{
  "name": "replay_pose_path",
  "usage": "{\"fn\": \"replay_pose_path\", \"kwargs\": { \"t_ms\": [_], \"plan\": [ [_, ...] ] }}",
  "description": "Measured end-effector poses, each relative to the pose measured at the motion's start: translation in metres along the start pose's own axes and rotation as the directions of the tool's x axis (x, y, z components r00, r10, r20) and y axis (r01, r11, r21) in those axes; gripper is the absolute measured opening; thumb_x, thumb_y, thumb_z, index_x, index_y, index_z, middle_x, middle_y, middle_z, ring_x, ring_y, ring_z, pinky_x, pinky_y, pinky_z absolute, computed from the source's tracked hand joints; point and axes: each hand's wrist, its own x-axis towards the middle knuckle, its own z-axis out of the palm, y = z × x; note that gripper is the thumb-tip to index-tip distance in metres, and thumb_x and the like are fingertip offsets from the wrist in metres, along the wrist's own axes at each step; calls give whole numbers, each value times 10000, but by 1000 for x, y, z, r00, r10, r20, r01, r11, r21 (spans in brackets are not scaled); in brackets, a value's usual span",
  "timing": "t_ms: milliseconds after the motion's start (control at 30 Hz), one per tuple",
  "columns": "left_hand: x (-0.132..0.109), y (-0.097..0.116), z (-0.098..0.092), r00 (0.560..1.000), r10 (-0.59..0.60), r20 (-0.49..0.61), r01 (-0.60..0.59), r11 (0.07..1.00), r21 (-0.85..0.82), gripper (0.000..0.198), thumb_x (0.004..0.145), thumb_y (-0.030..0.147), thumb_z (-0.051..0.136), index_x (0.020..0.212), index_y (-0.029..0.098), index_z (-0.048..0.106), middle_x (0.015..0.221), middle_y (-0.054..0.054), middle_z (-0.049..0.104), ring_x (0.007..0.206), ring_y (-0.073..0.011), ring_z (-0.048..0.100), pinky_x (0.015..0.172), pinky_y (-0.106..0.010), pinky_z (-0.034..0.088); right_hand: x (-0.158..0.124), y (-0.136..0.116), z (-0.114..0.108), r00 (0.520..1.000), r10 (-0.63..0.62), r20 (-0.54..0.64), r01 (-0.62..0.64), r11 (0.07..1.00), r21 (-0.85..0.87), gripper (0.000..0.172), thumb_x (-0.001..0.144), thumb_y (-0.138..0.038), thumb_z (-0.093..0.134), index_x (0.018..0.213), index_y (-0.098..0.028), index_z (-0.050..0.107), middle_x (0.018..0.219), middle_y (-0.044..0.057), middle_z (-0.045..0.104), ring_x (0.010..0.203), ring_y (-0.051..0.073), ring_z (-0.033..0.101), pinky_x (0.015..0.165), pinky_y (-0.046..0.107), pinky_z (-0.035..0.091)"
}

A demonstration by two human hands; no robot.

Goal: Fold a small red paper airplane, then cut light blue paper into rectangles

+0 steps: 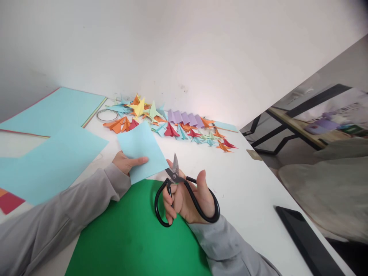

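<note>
My left hand [125, 162] is closed on a light blue sheet of paper [142, 147], its thumb lying across the face. The sheet is raised above a green sheet [129, 230] on the table. In my right hand [189, 195] are scissors [174, 177] with black looped handles, the fingers through one loop and the thumb by the other. The blades stand apart and point up, away from me. A lower corner of the blue paper meets one blade; whether it lies between the blades I cannot tell.
Folded paper pieces [172, 131] in many colours line the wall. Large blue sheets [57, 161] spread at the left, with a wire coil [107, 115] near them. A black tablet-like object [304, 237] lies at the right table edge. Red paper [11, 203] is at far left.
</note>
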Motion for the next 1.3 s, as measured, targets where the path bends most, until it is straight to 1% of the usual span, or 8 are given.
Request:
{"fn": "replay_pose_path", "kwargs": {
  "t_ms": [200, 433, 600, 700, 800, 1000, 1167, 1300],
  "plan": [
    [0, 1, 1, 1000, 10, -6, -10, 1000, -19, 517, 348, 201, 863, 823, 115, 680, 866, -117, 720, 852, -296, 666, 652, -356, 580, -1, 0, 1, 997, 12, -74, -17, 997, -72, 826, 733, -772, 20, 1409, -313, 137, 645, -10, 560, 438, 148, 492, 438, 321, 433],
    [0, 2, 0, 1000, -12, -25, 12, 1000, 2, 503, 353, 204, 862, 815, 114, 683, 831, -109, 722, 816, -288, 672, 607, -337, 578, 0, 0, 2, 997, 8, -79, -13, 998, -65, 817, 745, -764, 28, 1411, -302, 129, 636, -17, 555, 434, 147, 490, 457, 332, 440],
    [-2, 3, 1, 1000, -19, -1, 19, 1000, 15, 482, 339, 218, 865, 777, 118, 688, 808, -108, 724, 813, -295, 673, 621, -352, 578, -2, 0, -1, 999, 23, -36, -26, 997, -79, 791, 752, -761, 48, 1411, -325, 79, 629, -22, 561, 428, 146, 489, 426, 310, 428],
    [-3, 4, 1, 998, 1, 55, -1, 1000, 0, 489, 341, 219, 863, 788, 121, 687, 826, -113, 724, 840, -299, 670, 667, -368, 576, -2, -1, -3, 998, 57, 1, -57, 995, -87, 783, 745, -758, 7, 1403, -337, 72, 626, -25, 565, 428, 144, 493, 412, 285, 404],
    [-4, 5, 1, 997, 7, 74, -7, 1000, 7, 503, 338, 221, 864, 797, 121, 686, 834, -119, 724, 847, -310, 668, 692, -391, 572, -3, -1, -4, 997, 73, 12, -71, 994, -84, 784, 741, -750, -34, 1392, -333, 97, 621, -28, 563, 417, 138, 486, 402, 266, 383],
    [-5, 6, 0, 997, -13, 80, 9, 999, 52, 457, 363, 195, 857, 784, 132, 693, 819, -105, 726, 826, -293, 674, 667, -358, 575, -3, 0, -6, 994, 110, 14, -109, 991, -76, 785, 739, -752, -35, 1370, -324, 153, 628, -23, 566, 420, 137, 497, 410, 267, 388],
    [-1, 4, -2, 997, -29, 75, 27, 999, 28, 474, 362, 195, 858, 800, 126, 688, 847, -116, 723, 850, -306, 668, 670, -372, 575, -2, -2, -2, 997, 67, -24, -68, 994, -87, 815, 726, -776, 9, 1377, -315, 174, 629, -19, 571, 425, 142, 489, 443, 322, 430],
    [2, 2, -3, 996, -42, 84, 41, 999, 12, 506, 358, 219, 861, 822, 116, 685, 884, -130, 718, 876, -322, 659, 686, -398, 574, -1, -2, -1, 998, 35, -43, -39, 995, -88, 830, 730, -776, 23, 1391, -293, 160, 622, -16, 561, 417, 146, 486, 427, 325, 432]
  ]
}}
